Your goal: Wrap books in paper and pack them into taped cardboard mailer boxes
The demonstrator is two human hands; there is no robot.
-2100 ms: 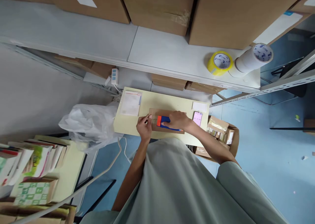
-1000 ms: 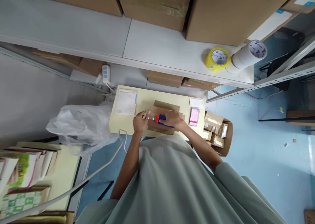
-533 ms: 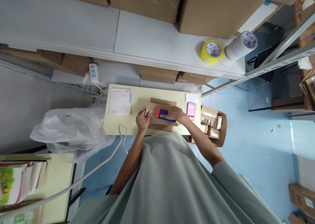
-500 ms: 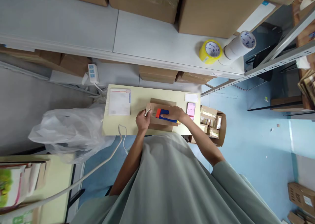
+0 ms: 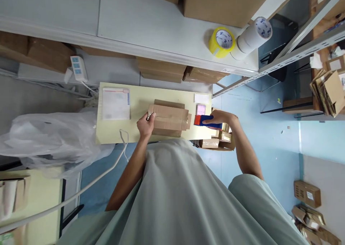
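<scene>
The left hand (image 5: 145, 125) is nearly closed at the left end of the flat cardboard (image 5: 168, 118), thumb and fingers pinching its edge; a small dark, shiny thing shows between them, too small to tell. The cardboard lies near the middle of the pale table (image 5: 140, 130), with flaps at its far, near and right sides. The right hand (image 5: 219, 118) is curled firmly around a blue and red tool (image 5: 206, 121), held apart from the cardboard, over the table's right end. Just beyond the tool are a phone (image 5: 201, 109) and a white card (image 5: 201, 98). A printed sheet (image 5: 116, 105) lies at the table's left end. An open box (image 5: 231, 144) of small cartons sits beyond the right end, partly hidden.
</scene>
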